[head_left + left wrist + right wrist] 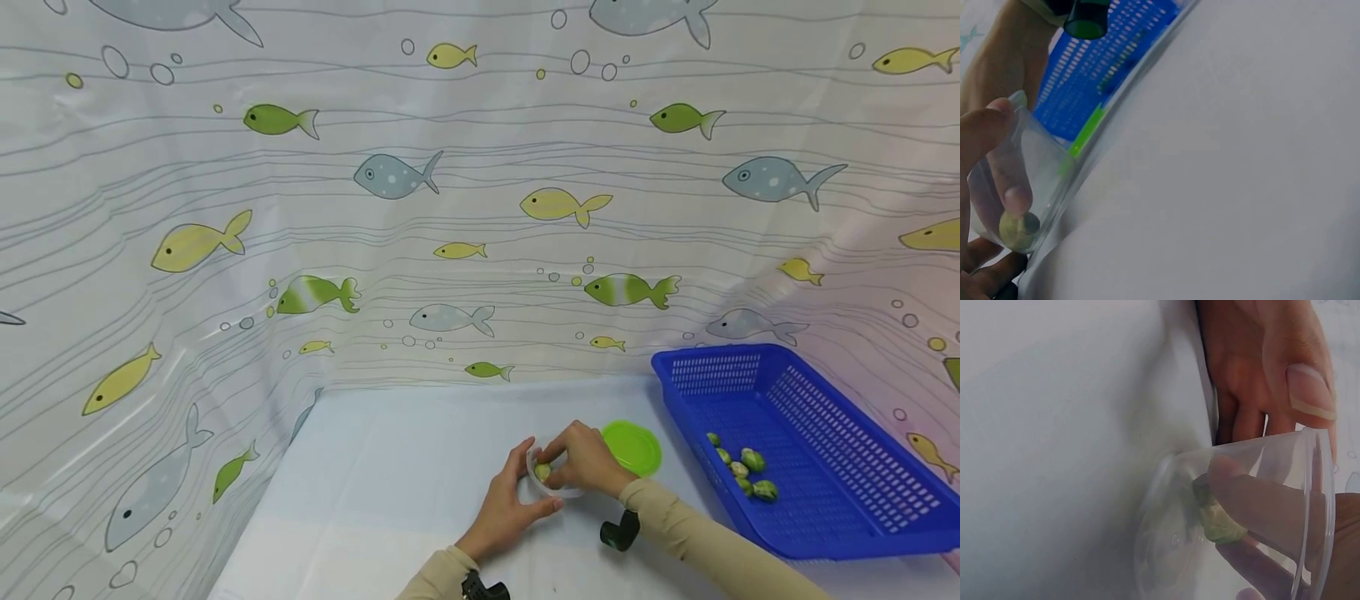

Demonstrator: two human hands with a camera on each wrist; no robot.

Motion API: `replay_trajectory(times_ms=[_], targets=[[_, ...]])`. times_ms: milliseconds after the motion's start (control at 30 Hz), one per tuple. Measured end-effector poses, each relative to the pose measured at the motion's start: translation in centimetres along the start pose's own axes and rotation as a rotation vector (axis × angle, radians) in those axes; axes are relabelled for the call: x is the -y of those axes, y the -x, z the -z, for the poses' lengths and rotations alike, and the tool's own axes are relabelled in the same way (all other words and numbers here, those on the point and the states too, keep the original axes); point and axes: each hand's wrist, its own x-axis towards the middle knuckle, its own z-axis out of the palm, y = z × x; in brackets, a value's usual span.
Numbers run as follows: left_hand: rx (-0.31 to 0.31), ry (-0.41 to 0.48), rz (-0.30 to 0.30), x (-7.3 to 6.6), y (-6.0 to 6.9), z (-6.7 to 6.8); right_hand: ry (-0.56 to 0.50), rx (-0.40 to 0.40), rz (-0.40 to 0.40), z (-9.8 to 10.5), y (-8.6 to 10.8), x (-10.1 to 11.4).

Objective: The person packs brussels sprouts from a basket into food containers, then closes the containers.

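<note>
A clear plastic tub (1166, 550) stands on the white table, with my left hand (504, 507) holding it, thumb at the rim and fingers along the far side. My right hand (588, 460) reaches down inside the tub. There its fingertips pinch a Brussels sprout (1221, 524), pale green with a darker side, close to the tub's bottom. Through the clear wall the same sprout (1017, 231) shows in the left wrist view. Just behind the right hand lies a round bright green lid (636, 450).
On the right stands a blue plastic basket (817, 500) with perforated sides. Several Brussels sprouts (753, 460) lie together near its left wall. A fish-printed curtain (480, 208) hangs behind the white tabletop (390, 467) and along its sides.
</note>
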Motion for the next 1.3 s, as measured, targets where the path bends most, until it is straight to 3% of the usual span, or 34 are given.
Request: replay_trajectory(times_ms=[333, 467, 633, 900, 1000, 1133, 1300], targets=[[-0.006, -0.012, 0.002, 0.1, 0.3, -0.2, -0.001, -0.025, 0.015, 1.4, 0.4, 0.2], [-0.009, -0.012, -0.007, 0.3, 0.3, -0.3, -0.016, -0.023, 0.04, 3.7, 0.4, 0.1], [-0.006, -0.022, -0.009, 0.5, 0.1, -0.3, -0.052, 0.028, 0.027, 8.3, 0.4, -0.5], [-0.001, -0.014, 0.004, 0.3, 0.0, -0.2, -0.037, 0.005, -0.023, 16.0, 2.0, -4.5], [-0.002, -0.017, 0.008, 0.2, 0.0, -0.1, -0.085, -0.005, -0.04, 18.2, 3.1, -6.5], [-0.002, -0.015, 0.02, 0.1, 0.1, 0.0, -0.172, -0.001, -0.09, 20.3, 4.8, -9.2], [0.004, -0.014, 0.016, 0.0, -0.1, 0.1, -0.173, -0.002, -0.129, 21.6, 7.3, -12.9]])
